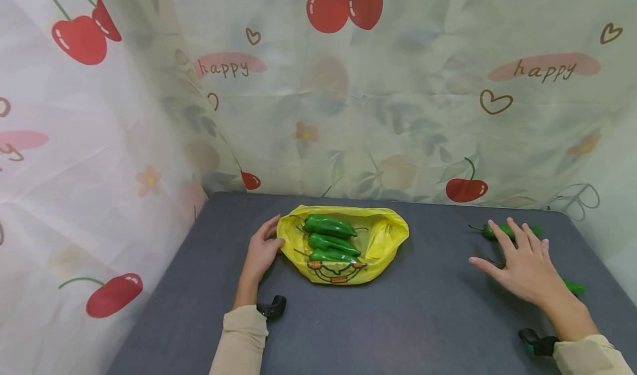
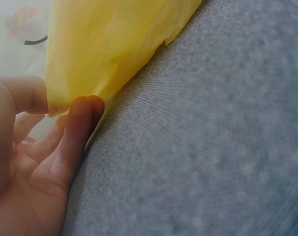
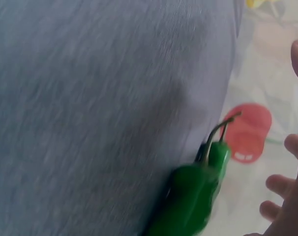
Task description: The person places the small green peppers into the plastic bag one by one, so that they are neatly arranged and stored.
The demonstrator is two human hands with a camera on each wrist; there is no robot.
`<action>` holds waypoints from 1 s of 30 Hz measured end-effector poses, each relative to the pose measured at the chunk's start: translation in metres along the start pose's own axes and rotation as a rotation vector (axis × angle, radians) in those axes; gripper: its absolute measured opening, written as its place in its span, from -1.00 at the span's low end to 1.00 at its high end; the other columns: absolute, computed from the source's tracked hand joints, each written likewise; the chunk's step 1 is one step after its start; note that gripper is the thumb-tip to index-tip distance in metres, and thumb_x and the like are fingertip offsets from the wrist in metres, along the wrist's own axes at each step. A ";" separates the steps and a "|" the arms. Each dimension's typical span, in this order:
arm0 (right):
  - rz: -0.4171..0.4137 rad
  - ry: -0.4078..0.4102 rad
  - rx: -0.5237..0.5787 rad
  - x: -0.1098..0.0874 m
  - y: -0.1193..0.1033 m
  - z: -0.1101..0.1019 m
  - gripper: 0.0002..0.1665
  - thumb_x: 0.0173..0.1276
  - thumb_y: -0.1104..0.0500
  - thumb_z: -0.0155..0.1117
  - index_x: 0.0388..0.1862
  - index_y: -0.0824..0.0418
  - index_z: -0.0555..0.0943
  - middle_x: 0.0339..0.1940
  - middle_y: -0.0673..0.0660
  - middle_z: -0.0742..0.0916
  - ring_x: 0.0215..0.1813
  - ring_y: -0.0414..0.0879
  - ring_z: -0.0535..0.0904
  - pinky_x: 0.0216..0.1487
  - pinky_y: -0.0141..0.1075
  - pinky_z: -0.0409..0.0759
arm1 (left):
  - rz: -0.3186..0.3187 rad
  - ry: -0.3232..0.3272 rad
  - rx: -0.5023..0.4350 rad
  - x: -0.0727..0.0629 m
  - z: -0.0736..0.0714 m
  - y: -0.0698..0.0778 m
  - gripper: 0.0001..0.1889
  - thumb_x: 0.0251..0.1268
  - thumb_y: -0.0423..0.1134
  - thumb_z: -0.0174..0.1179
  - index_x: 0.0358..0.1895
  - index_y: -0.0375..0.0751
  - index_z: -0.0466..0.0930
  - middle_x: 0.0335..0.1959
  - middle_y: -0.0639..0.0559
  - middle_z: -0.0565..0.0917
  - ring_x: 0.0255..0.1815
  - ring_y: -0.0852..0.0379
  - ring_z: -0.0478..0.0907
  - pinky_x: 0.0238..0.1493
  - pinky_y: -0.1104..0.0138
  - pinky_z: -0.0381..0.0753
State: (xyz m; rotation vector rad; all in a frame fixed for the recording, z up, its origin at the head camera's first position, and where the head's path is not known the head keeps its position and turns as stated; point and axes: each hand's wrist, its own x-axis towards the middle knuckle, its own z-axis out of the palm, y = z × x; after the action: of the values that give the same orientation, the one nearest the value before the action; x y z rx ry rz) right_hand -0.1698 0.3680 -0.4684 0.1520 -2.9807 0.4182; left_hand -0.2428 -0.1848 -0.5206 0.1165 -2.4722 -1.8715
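A yellow plastic bag (image 1: 383, 267) lies open on the table, with three green peppers (image 1: 330, 225) side by side in its mouth. My left hand (image 1: 261, 253) is at the bag's left end; in the left wrist view its thumb and fingers pinch the yellow edge. Off to the right, my right hand (image 1: 530, 270) is spread with nothing in its fingers. Beyond its fingertips lies a green pepper (image 1: 490, 231), partly covered by them. Another green pepper (image 1: 574, 286) is mostly hidden beneath the hand. The right wrist view shows the nearer pepper (image 3: 186, 199), its curved stem pointing up.
The grey table (image 1: 388, 325) runs back to a hanging cloth (image 1: 278, 159) printed with cherries and the word happy. More of this cloth hangs along the left side. A dark wrist strap (image 1: 273, 307) is on the left arm, and a similar strap (image 1: 539, 344) is on the right.
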 end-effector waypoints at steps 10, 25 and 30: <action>0.009 0.031 0.017 -0.010 0.038 -0.004 0.32 0.25 -0.37 0.38 0.70 0.24 -0.05 0.48 0.70 0.18 0.54 0.67 -0.13 0.40 0.55 -0.17 | -0.007 -0.008 -0.003 0.001 -0.002 0.001 -0.32 0.34 -0.30 0.16 0.53 0.20 0.34 0.37 -0.05 0.58 0.02 0.00 0.70 -0.11 0.25 0.66; 0.117 0.031 0.001 -0.022 0.077 -0.003 0.34 0.10 -0.35 0.52 0.54 0.49 0.17 0.30 0.77 0.38 0.33 0.75 0.16 0.23 0.53 0.13 | -0.003 -0.001 0.001 0.000 -0.001 -0.001 -0.32 0.34 -0.30 0.16 0.53 0.21 0.35 0.38 -0.06 0.58 -0.02 0.04 0.71 -0.11 0.27 0.65; 0.143 0.008 0.000 -0.025 0.082 -0.002 0.34 0.08 -0.35 0.53 0.48 0.56 0.21 0.23 0.79 0.40 0.20 0.69 0.29 0.10 0.48 0.28 | -0.003 -0.003 -0.007 0.000 -0.001 -0.001 -0.31 0.34 -0.31 0.15 0.54 0.19 0.34 0.39 -0.08 0.56 0.00 0.04 0.71 -0.11 0.27 0.65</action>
State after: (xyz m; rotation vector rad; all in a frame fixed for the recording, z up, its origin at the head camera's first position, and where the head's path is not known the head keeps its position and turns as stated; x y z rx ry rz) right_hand -0.1547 0.4495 -0.4918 -0.0624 -2.9942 0.4337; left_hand -0.2429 -0.1856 -0.5210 0.1177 -2.4692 -1.8823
